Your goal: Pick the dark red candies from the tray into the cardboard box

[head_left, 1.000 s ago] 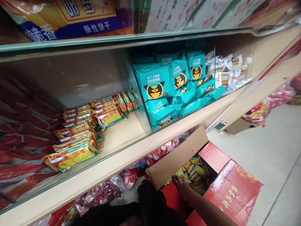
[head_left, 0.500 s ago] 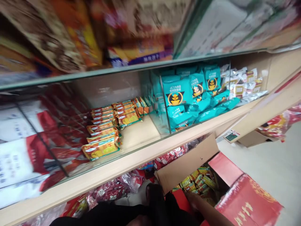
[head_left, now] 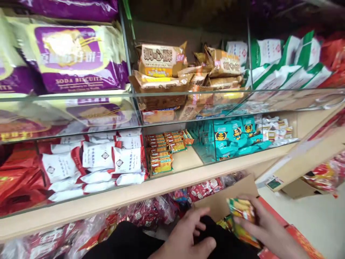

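My right hand point(head_left: 265, 221) grips yellow, green and orange snack packets point(head_left: 242, 211) above the open cardboard box point(head_left: 215, 205); how many is unclear. Beside it, left of the box, my left hand point(head_left: 187, 235) holds nothing, its fingers apart and slightly curled. More yellow packets point(head_left: 223, 223) show inside the box, partly covered by my right hand and my dark-clothed leg. On the lower shelf, similar small packets point(head_left: 161, 163) stand in rows behind the glass front, with bare shelf board point(head_left: 185, 162) to their right.
Glass dividers separate teal bags point(head_left: 229, 147) on the right from white-and-red packets point(head_left: 101, 158) on the left. Higher up are purple soda biscuits point(head_left: 72, 57) and brown packs point(head_left: 163, 61). Plastic-wrapped red packets point(head_left: 145, 212) lie under the shelf edge point(head_left: 107, 196).
The view has shifted so more of the upper shelves shows. My right hand has come up out of the box with snack packets in it. My left hand has come into fuller view.
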A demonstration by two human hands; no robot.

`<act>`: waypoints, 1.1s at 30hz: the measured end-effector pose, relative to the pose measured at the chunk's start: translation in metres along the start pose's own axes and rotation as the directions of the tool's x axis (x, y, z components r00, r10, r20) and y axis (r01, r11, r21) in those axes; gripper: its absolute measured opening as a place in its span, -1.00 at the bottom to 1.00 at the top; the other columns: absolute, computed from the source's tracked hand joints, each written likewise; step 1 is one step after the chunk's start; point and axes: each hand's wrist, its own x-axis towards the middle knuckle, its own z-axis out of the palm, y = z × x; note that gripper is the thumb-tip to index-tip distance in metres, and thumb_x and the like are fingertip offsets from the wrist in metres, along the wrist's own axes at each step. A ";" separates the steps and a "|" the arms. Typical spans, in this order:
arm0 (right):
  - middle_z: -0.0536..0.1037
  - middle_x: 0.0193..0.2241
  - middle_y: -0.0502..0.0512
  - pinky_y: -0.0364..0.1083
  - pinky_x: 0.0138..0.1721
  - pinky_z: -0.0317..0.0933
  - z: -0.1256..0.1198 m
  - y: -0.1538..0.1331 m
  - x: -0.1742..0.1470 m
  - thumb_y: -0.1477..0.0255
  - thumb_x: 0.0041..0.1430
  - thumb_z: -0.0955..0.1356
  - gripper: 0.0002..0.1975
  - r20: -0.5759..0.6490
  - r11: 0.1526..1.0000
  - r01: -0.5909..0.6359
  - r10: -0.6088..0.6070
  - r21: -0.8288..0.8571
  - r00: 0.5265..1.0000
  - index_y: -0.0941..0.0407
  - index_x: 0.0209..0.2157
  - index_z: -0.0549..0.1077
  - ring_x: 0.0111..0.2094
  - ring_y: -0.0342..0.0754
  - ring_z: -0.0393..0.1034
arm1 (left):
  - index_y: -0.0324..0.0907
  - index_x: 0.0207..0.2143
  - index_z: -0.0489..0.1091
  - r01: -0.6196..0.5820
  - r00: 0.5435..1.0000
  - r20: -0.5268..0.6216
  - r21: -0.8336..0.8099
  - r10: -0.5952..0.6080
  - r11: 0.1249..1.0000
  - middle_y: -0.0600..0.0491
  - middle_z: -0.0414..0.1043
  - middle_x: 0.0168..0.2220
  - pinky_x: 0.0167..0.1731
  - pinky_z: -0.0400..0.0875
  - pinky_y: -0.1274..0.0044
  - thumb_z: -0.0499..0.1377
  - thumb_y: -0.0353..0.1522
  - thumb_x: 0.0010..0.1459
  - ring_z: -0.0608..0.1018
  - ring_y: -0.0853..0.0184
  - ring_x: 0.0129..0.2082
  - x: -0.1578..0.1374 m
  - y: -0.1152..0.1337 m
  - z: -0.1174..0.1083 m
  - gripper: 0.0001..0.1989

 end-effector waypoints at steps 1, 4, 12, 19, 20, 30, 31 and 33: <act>0.47 -0.34 0.10 -0.01 -0.24 0.27 0.015 -0.026 0.000 0.12 -0.09 0.37 -0.42 -0.021 0.999 0.006 -0.006 0.037 1.000 0.02 -0.01 0.27 -0.29 0.04 0.37 | -0.05 0.14 0.05 -0.058 0.998 -0.017 -0.148 0.056 0.987 -0.10 0.29 0.01 -0.13 0.32 0.39 0.21 -0.37 -0.04 0.41 0.20 -0.08 -0.002 0.008 -0.001 -0.32; 0.46 -0.25 0.11 -0.02 -0.19 0.26 0.074 -0.095 0.008 0.09 -0.09 0.36 -0.36 -0.065 0.985 0.042 -0.031 0.165 0.997 0.02 0.03 0.23 -0.22 0.03 0.35 | 0.11 0.18 -0.10 -0.221 0.975 -0.089 -0.532 0.205 0.817 -0.01 0.25 0.10 -0.09 0.32 0.39 0.23 -0.36 0.00 0.40 0.23 -0.02 -0.005 0.028 -0.012 -0.24; 0.43 -0.12 0.06 -0.12 -0.38 0.32 0.147 -0.136 0.014 0.09 0.09 0.24 -0.54 0.059 0.776 -0.153 0.149 0.612 0.987 -0.05 0.00 0.20 -0.22 -0.03 0.38 | -0.12 -0.26 0.43 -0.274 0.947 -0.307 -0.618 0.095 0.737 0.08 0.52 -0.21 -0.17 0.36 0.56 0.25 -0.48 -0.02 0.50 0.34 -0.19 -0.027 0.038 -0.045 -0.77; 0.49 -0.27 0.08 -0.17 -0.66 0.32 0.155 -0.139 0.016 0.15 0.04 0.32 -0.64 0.034 0.647 -0.148 0.185 0.748 0.982 0.07 -0.20 0.29 -0.42 -0.07 0.40 | -0.11 -0.29 0.39 -0.223 0.913 -0.382 -0.760 -0.142 0.610 0.16 0.49 -0.36 -0.42 0.35 0.67 0.14 -0.58 -0.04 0.47 0.49 -0.44 -0.052 0.028 -0.056 -0.73; 0.49 -0.28 0.07 -0.13 -0.66 0.34 0.156 -0.140 0.018 0.15 0.02 0.33 -0.65 0.012 0.638 -0.130 0.186 0.759 0.983 0.07 -0.21 0.28 -0.41 -0.05 0.41 | -0.13 -0.36 0.39 -0.251 0.881 -0.434 -0.767 -0.190 0.590 0.18 0.47 -0.45 -0.47 0.32 0.69 0.10 -0.62 -0.11 0.43 0.52 -0.52 -0.053 0.025 -0.058 -0.72; 0.47 -0.26 -0.01 -0.31 -0.78 0.12 0.165 -0.130 0.012 0.17 0.12 0.26 -0.74 0.091 0.706 -0.150 0.120 0.692 0.989 -0.03 -0.21 0.17 -0.68 -0.28 0.23 | -0.19 -0.34 0.31 -0.027 0.952 -0.271 -0.534 -0.141 0.845 0.15 0.32 -0.61 -0.65 0.18 0.66 0.10 -0.16 0.07 0.29 0.49 -0.66 -0.045 0.009 -0.032 -0.74; 0.46 -0.23 -0.02 -0.32 -0.78 0.10 0.164 -0.127 0.011 0.17 0.12 0.26 -0.75 0.106 0.748 -0.155 0.114 0.646 0.988 -0.03 -0.22 0.18 -0.71 -0.33 0.16 | -0.19 -0.36 0.31 -0.050 0.957 -0.271 -0.501 -0.102 0.864 0.14 0.31 -0.55 -0.60 0.20 0.65 0.12 -0.18 0.07 0.30 0.49 -0.61 -0.045 0.008 -0.030 -0.76; 0.41 -0.12 -0.01 -0.33 -0.79 0.07 0.159 -0.122 0.010 0.16 0.12 0.26 -0.76 0.127 0.810 -0.157 0.103 0.565 0.987 -0.02 -0.25 0.21 -0.71 -0.36 0.11 | -0.20 -0.35 0.31 -0.064 0.965 -0.258 -0.423 -0.053 0.904 0.13 0.28 -0.49 -0.54 0.21 0.62 0.08 -0.19 0.11 0.30 0.47 -0.55 -0.043 0.005 -0.028 -0.76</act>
